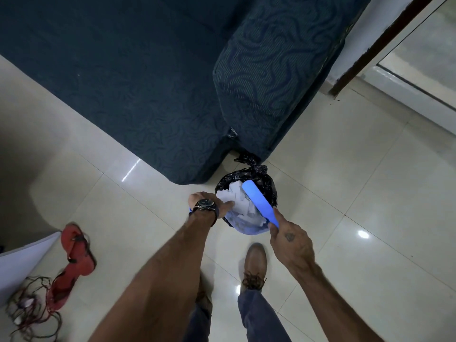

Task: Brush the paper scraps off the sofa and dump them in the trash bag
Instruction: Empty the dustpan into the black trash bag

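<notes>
Overhead, right hand [291, 245] gripping blue brush [259, 203]; left hand [209, 206] tipping dustpan [244, 228], grip hidden.

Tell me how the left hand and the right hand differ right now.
The left hand wears a wristwatch and grips the dustpan over the trash bag; the right hand has a bare wrist and holds the blue brush. Both are above the bag's paper scraps.

Paper scraps [240, 202] in trash bag [267, 185] on floor [345, 193], before sofa [148, 95]; sandals [71, 262] far left; shoe [255, 264] nearer the viewer.
</notes>
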Demonstrator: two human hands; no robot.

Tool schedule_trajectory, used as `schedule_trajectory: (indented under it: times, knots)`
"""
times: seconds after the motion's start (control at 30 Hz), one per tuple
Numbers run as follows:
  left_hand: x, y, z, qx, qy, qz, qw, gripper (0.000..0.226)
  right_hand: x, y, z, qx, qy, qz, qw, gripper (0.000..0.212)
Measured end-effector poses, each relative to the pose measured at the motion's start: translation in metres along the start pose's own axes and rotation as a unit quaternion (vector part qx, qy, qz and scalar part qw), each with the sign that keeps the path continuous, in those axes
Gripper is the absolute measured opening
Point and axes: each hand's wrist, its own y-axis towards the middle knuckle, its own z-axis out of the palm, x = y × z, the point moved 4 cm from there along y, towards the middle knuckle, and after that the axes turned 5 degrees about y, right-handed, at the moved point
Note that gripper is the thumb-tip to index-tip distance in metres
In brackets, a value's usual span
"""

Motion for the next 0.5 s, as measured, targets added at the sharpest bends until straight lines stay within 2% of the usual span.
schedule_trajectory:
  times: [0.1,0.27,0.37,0.5]
  knots:
    - [-0.002,0.002,0.01,0.004,-0.02,-0.006,1.0,0.09,0.0,-0.003,-0.004,-0.032,0.006,-0.021,0.999,0.052]
    - [-0.001,-0.001,0.02,0.009,-0.046,0.0,0.999,0.087,0.006,-0.008,-0.004,-0.07,0.029,-0.078,0.994,0.051]
    - [-0.001,-0.004,0.021,0.016,-0.07,0.007,0.997,0.076,0.012,-0.011,0.006,-0.031,0.028,-0.107,0.993,0.052]
    - [0.005,-0.006,0.024,0.026,-0.1,0.006,0.995,0.063,0.009,0.006,0.027,0.049,-0.006,-0.082,0.995,0.052]
